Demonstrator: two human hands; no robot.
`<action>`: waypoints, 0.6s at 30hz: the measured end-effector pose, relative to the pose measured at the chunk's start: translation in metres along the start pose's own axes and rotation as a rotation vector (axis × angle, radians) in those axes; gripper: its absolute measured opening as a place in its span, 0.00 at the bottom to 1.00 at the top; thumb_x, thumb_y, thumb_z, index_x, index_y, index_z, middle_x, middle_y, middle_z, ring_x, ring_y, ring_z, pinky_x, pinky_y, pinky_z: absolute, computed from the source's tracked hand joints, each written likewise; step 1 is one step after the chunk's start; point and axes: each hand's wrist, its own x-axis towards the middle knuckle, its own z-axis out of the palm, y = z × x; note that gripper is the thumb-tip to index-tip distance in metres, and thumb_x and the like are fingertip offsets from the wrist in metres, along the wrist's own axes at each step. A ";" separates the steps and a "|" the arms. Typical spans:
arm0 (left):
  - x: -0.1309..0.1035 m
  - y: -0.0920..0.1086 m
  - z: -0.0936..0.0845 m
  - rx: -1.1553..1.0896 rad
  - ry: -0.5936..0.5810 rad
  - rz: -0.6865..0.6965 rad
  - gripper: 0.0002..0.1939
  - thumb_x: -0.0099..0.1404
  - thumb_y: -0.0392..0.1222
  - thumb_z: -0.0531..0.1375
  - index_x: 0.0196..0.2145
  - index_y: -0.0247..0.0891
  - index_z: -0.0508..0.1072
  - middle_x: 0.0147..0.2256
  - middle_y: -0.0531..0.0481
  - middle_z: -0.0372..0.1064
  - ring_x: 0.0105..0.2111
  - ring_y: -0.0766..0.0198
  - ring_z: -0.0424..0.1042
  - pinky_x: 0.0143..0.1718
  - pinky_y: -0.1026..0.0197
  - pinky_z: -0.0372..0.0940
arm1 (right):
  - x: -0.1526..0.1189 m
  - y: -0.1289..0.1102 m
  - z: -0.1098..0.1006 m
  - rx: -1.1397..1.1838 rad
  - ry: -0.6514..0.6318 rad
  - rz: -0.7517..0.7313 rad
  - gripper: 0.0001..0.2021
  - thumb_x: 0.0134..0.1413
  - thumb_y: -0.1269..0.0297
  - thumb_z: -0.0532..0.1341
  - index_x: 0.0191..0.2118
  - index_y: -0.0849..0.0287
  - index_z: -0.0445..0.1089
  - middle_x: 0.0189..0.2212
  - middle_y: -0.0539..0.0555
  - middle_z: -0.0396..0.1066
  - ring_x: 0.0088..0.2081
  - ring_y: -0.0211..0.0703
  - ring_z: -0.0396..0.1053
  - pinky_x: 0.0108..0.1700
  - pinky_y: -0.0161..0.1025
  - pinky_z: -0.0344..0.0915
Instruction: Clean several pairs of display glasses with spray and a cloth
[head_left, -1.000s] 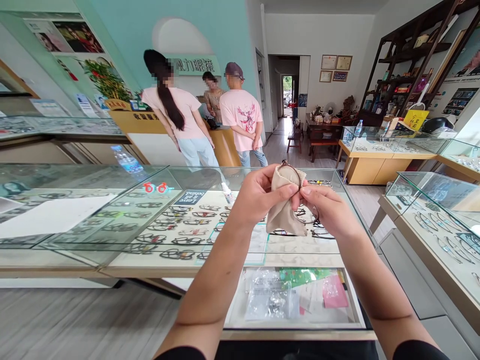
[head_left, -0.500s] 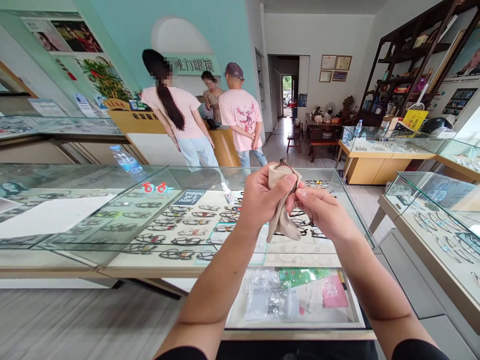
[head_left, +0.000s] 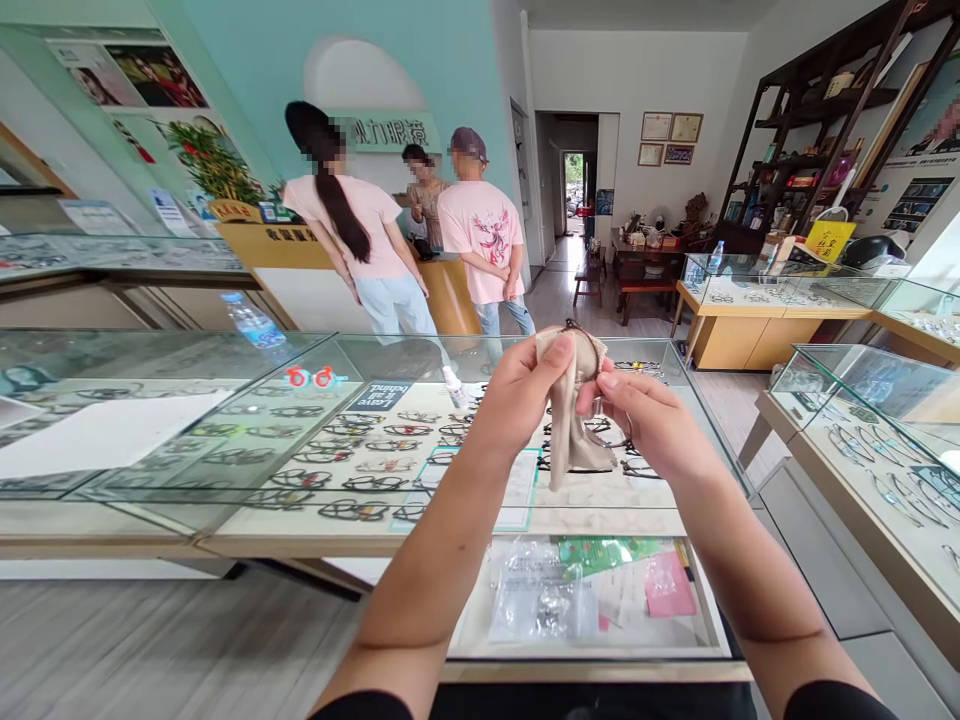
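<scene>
My left hand (head_left: 517, 392) pinches a beige cleaning cloth (head_left: 571, 440) around one lens of a pair of glasses (head_left: 571, 326), thumb pressed on the cloth. Only a dark bit of the frame shows above the cloth; the rest is mostly covered. My right hand (head_left: 646, 408) is closed on the glasses at the other side, with part of a dark rim or temple showing by its fingers. The cloth's loose end hangs down over the glass display case (head_left: 420, 510), where rows of eyeglass frames (head_left: 356, 510) lie.
A small white spray bottle (head_left: 454, 388) and a water bottle (head_left: 253, 322) stand on the glass top. White paper (head_left: 105, 430) lies at the left. Below me an open drawer (head_left: 600, 640) holds plastic bags. Several people stand beyond the case; another display case (head_left: 885, 440) is at right.
My left thumb has shifted up and left over the cloth. The cloth's hanging end has spread and swung slightly, and the right fingers have moved a little right.
</scene>
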 end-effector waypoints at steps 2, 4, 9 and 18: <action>0.000 0.003 -0.003 -0.032 -0.082 -0.032 0.25 0.65 0.65 0.72 0.39 0.37 0.82 0.23 0.50 0.75 0.27 0.61 0.76 0.34 0.59 0.75 | 0.000 -0.002 -0.001 0.026 0.009 0.004 0.21 0.63 0.41 0.68 0.31 0.54 0.80 0.33 0.52 0.74 0.42 0.45 0.68 0.56 0.43 0.64; 0.001 0.006 -0.005 -0.053 -0.144 -0.043 0.23 0.64 0.61 0.74 0.40 0.37 0.81 0.23 0.51 0.74 0.27 0.61 0.76 0.33 0.60 0.75 | 0.000 -0.003 -0.001 0.037 0.013 0.002 0.20 0.63 0.43 0.68 0.31 0.55 0.80 0.33 0.51 0.73 0.40 0.44 0.68 0.53 0.43 0.65; 0.001 0.012 -0.006 -0.054 -0.193 -0.047 0.20 0.59 0.54 0.79 0.39 0.37 0.81 0.25 0.51 0.76 0.27 0.63 0.76 0.31 0.64 0.73 | -0.001 -0.003 0.001 0.053 0.006 -0.006 0.20 0.63 0.44 0.68 0.30 0.56 0.79 0.35 0.52 0.75 0.41 0.43 0.68 0.51 0.42 0.66; -0.006 0.010 0.009 0.006 0.064 0.047 0.21 0.60 0.58 0.78 0.31 0.38 0.80 0.17 0.56 0.70 0.17 0.68 0.68 0.20 0.66 0.67 | -0.001 -0.004 0.010 0.038 -0.042 -0.022 0.22 0.65 0.42 0.66 0.30 0.56 0.79 0.31 0.51 0.70 0.40 0.43 0.69 0.49 0.42 0.67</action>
